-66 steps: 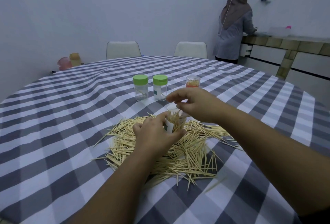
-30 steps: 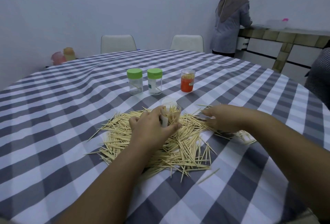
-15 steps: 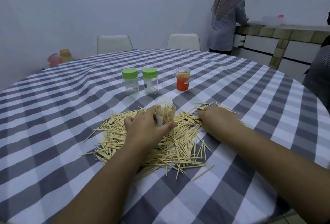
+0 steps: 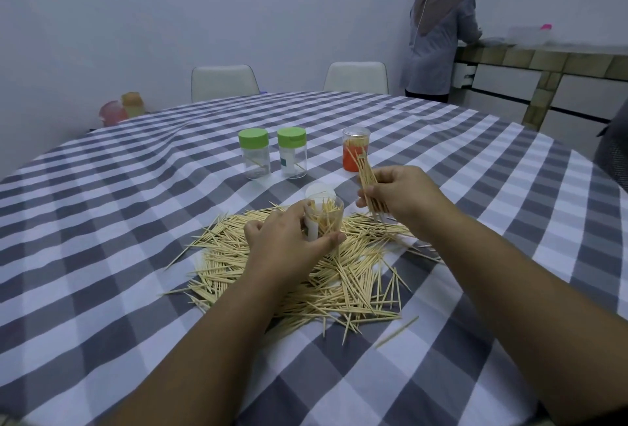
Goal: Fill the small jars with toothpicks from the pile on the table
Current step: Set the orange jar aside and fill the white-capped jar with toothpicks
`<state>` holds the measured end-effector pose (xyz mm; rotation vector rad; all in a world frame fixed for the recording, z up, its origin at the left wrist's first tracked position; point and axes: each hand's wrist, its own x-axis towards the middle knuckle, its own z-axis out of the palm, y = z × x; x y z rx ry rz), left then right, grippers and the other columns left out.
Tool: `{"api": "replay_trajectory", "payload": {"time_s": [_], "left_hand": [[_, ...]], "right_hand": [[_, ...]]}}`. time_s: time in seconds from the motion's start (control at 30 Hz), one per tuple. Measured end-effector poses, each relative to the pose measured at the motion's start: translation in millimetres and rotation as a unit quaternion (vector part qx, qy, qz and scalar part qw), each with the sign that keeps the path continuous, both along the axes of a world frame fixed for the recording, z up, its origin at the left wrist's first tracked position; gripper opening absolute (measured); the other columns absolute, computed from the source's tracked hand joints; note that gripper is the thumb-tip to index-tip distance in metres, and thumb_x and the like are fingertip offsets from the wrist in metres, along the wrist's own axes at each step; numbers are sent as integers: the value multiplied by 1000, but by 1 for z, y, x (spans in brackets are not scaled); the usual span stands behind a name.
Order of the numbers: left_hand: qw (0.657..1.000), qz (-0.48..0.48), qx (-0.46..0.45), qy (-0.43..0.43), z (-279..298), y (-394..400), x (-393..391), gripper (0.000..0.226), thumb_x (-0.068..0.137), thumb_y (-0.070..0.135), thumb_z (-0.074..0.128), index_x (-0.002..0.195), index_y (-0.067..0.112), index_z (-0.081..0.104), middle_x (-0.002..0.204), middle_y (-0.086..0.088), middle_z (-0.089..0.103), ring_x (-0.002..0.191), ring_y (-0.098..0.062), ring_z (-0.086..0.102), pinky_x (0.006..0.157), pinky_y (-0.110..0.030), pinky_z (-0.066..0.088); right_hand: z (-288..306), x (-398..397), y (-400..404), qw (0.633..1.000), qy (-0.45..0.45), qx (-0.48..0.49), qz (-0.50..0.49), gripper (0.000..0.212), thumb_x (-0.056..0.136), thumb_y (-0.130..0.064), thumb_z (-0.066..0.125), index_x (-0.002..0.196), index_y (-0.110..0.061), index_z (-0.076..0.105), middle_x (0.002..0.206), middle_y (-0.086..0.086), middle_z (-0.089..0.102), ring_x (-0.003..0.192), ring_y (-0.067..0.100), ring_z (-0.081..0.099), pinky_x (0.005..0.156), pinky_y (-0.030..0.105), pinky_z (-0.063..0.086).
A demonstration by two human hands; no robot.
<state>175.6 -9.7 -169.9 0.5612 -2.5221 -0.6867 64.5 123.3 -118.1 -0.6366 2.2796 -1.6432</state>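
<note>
Toothpicks (image 4: 306,276) lie in a loose pile on the checked counter (image 4: 119,221), their long axes pointing every which way, directly beneath and around both hands. The left hand (image 4: 282,242) has its fingers curled round a small clear jar (image 4: 324,218), held over the pile with its open mouth up and tipped slightly away; the picks inside stand roughly on end. Just right of it, the right hand (image 4: 397,191) pinches a bundle of toothpicks (image 4: 367,177) between thumb and fingers, the bundle near upright, its upper end leaning away and to the left. A white lid (image 4: 319,192) rests on the cloth just beyond the jar. Farther out stand two green-capped jars (image 4: 272,157) and an orange-labelled jar (image 4: 355,148) packed with picks. A person (image 4: 438,28) stands at a tiled worktop behind.
</note>
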Motion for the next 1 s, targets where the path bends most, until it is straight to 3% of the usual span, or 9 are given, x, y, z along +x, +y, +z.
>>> {"api": "replay_trajectory", "payload": {"time_s": [0.17, 0.3, 0.4, 0.67, 0.8, 1.0], "left_hand": [[1000, -6, 0, -3, -3, -3, -2, 54, 74, 70, 58, 117, 39, 53, 112, 13, 61, 113, -11, 45, 78, -31, 13], [1000, -14, -2, 1, -3, -3, -2, 51, 74, 70, 57, 114, 39, 54, 109, 14, 61, 112, -10, 46, 76, -31, 12], [1000, -15, -8, 3, -3, -3, -3, 50, 75, 70, 57, 114, 39, 54, 109, 15, 62, 112, -9, 46, 78, -31, 12], [1000, -19, -6, 11, -5, -4, -4, 45, 73, 71, 56, 108, 41, 54, 100, 18, 63, 108, -7, 49, 80, -34, 18], [1000, -20, -12, 14, -4, -4, -3, 42, 75, 69, 56, 105, 40, 55, 98, 18, 63, 107, -6, 49, 82, -35, 20], [999, -21, -22, 18, -4, -5, -3, 45, 74, 72, 52, 106, 40, 55, 96, 19, 63, 104, -6, 50, 78, -34, 19]], "right_hand": [[4, 3, -12, 981, -79, -176, 12, 23, 94, 2, 49, 114, 2, 59, 88, 10, 66, 79, 18, 67, 73, 27, 55], [12, 5, -21, 964, -84, -251, 12, 24, 95, 1, 48, 115, 0, 61, 93, 10, 66, 83, 19, 67, 82, 31, 54], [18, 10, -29, 952, -98, -291, 15, 19, 95, 1, 48, 104, -6, 63, 89, 7, 66, 84, 19, 68, 82, 30, 55], [-3, 35, -36, 973, -50, -219, 49, 19, 94, -5, 52, 91, -20, 64, 86, 2, 71, 92, 16, 68, 77, 29, 55], [-9, 41, -32, 979, -20, -201, 35, 16, 91, -8, 58, 97, -18, 68, 89, -5, 71, 82, 3, 65, 59, 11, 48], [-16, 43, -31, 980, -20, -194, 40, 17, 88, -9, 63, 94, -24, 70, 86, -8, 73, 79, 2, 67, 60, 12, 50]]}}
